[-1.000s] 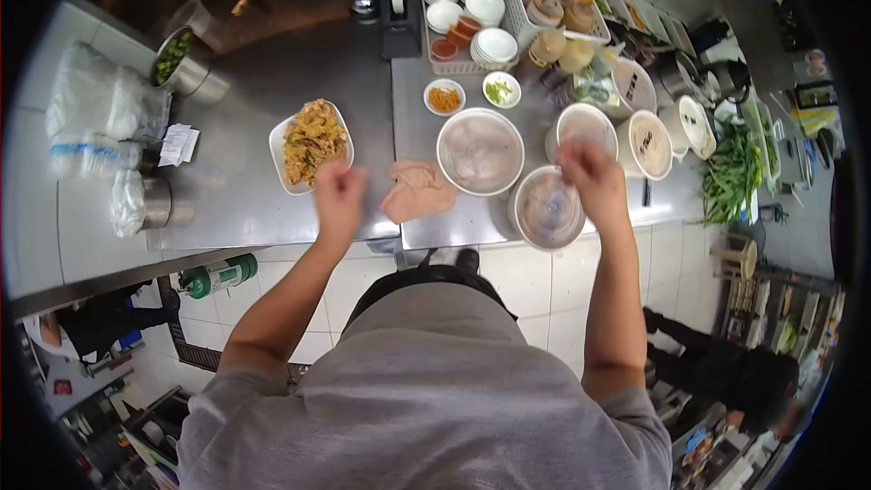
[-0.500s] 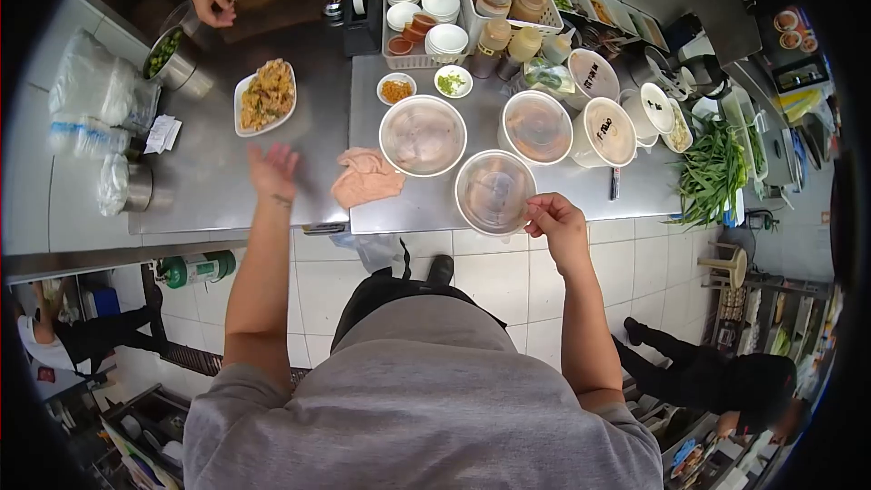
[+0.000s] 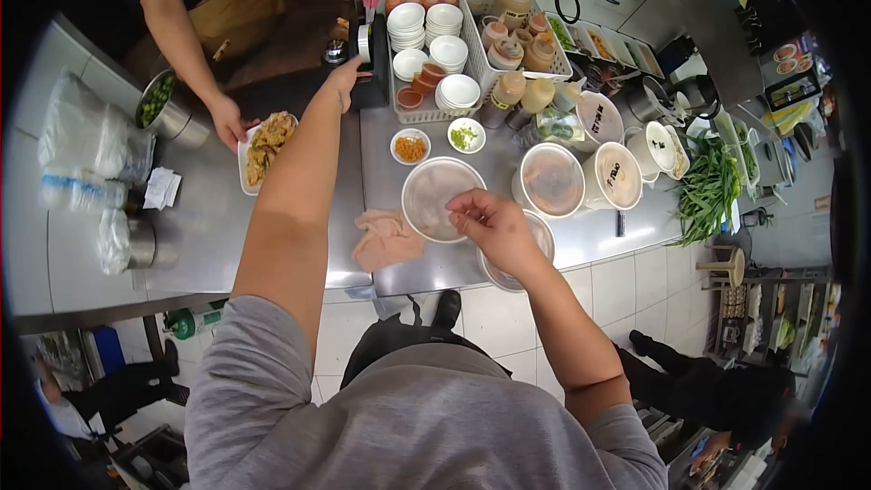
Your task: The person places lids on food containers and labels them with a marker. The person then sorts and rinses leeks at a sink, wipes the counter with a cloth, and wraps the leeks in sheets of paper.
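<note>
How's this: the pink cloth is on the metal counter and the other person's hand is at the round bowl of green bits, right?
No: in the head view, the other person's hand is at the squarish white dish of browned food. The crumpled pink cloth is on the metal counter.

Sauce bottles [image 3: 513,2], stacked bowls [image 3: 445,22] and steel counters [image 3: 204,240] show a commercial kitchen.

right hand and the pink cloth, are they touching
Apart. In the head view, the fingertips of the right hand appear over the round tub, and part of that tub shows between them and the pink cloth.
</note>
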### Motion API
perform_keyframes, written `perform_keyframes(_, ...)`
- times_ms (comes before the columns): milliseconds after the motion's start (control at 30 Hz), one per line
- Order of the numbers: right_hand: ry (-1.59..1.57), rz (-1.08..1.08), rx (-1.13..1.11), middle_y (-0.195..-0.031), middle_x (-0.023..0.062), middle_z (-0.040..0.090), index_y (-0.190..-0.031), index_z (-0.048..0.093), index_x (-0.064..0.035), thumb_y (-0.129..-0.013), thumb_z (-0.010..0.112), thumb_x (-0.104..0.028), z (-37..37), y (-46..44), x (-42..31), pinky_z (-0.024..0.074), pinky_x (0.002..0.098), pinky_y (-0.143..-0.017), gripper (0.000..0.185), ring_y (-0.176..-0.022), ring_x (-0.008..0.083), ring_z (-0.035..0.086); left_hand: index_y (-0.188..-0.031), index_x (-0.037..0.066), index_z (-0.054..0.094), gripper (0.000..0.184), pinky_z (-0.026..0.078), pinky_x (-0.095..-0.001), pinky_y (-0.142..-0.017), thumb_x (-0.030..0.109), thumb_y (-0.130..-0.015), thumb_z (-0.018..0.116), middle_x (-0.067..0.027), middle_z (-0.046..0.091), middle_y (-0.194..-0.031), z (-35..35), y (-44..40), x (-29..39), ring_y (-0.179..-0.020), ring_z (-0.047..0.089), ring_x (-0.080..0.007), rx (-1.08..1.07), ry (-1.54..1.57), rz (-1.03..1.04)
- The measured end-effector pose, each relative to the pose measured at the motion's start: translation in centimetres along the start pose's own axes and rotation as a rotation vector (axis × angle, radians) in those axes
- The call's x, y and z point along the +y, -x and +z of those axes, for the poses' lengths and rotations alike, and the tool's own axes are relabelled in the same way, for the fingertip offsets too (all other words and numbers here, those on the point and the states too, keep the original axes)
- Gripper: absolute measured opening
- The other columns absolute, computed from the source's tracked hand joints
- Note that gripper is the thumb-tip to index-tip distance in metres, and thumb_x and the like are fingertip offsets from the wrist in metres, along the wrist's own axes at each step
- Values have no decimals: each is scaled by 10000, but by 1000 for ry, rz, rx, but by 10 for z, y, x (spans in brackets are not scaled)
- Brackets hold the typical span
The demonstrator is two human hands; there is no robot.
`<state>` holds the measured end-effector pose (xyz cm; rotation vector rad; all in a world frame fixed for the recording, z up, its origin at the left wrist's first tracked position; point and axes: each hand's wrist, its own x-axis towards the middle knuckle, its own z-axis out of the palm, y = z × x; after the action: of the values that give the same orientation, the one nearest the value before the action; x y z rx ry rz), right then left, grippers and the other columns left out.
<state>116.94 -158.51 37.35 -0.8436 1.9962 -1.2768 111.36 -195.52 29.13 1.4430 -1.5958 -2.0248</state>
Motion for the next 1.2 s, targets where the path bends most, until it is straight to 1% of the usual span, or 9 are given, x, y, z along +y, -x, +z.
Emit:
perform_keyframes(233, -216, 83, -6, -796, 7, 643, -983, 647, 2, -862, 603, -56, 18, -67, -1, 472, 219, -615, 141, -661, 72, 577, -935, 31, 651, 167, 393, -247, -793, 176, -856, 682, -11, 599, -832, -15, 96, -36, -790, 511, -89, -30, 257, 447)
perform_keyframes(300, -209, 132, 22, -776, 40, 646, -952, 644, 4, -878, 600, -141, 30, -111, -14, 479, 225, -576, 169, -615, 100, 590, -1218, -38, 517, 433, 400, -246, -866, 169, -871, 672, -15, 632, -894, -25, 169, -64, -869, 549, -90, -66, 273, 285)
perform_keyframes(433, -261, 173, 96, -656, 83, 629, -796, 642, 6, -849, 667, -283, 67, -227, 6, 475, 294, -431, 295, -487, 161, 586, -904, 4, 672, 163, 375, -295, -964, 165, -881, 657, -97, 508, -1258, -50, 199, -165, -1120, 494, -152, -202, 240, 156)
perform_keyframes(633, 203, 328, 107, -734, 136, 675, -824, 670, 19, -847, 623, -243, 95, -305, 13, 541, 330, -542, 268, -629, 232, 672, -831, 26, 677, 134, 297, -302, -1018, 149, -873, 644, -79, 544, -1206, -64, 199, -168, -1161, 461, -158, -163, 229, 155)
perform_keyframes(700, 934, -27, 81, -862, 190, 689, -829, 707, -13, -773, 616, -167, 98, -305, 19, 532, 406, -758, 188, -886, 335, 665, -815, 19, 670, 148, 347, -292, -971, 148, -882, 640, -89, 539, -1199, -69, 195, -171, -1127, 485, -154, -203, 203, 170)
perform_keyframes(767, 1051, -481, 225, -817, 147, 698, -838, 707, -13, -806, 629, -174, 93, -312, 55, 528, 363, -681, 182, -762, 283, 674, -800, 12, 664, 165, 396, -281, -924, 146, -891, 635, -99, 534, -1192, -74, 198, -167, -1092, 509, -150, -283, 172, 178)
perform_keyframes(833, -246, -58, 225, -751, 80, 680, -862, 712, -14, -829, 661, -191, 56, -221, -17, 490, 293, -625, 186, -670, 188, 627, -841, 13, 651, 146, 415, -242, -871, 136, -907, 605, -66, 603, -1041, -76, 225, -151, -973, 558, -130, -393, 89, 213)
perform_keyframes(933, -96, -240, 634, -756, 18, 652, -902, 713, -24, -847, 676, -188, -30, -92, -17, 453, 240, -638, 177, -700, 86, 580, -851, 30, 630, 168, 439, -270, -822, 160, -932, 564, -30, 642, -912, -62, 259, -155, -849, 576, -123, -656, -26, 227)
perform_keyframes(1200, -366, 423, 967, -712, 26, 611, -881, 667, 41, -857, 660, -160, -64, 74, 166, 431, 245, -581, 202, -613, 103, 518, -910, 10, 638, 195, 465, -326, -645, 198, -884, 592, -129, 639, -748, 60, 235, -241, -671, 608, -221, -739, -554, 396)
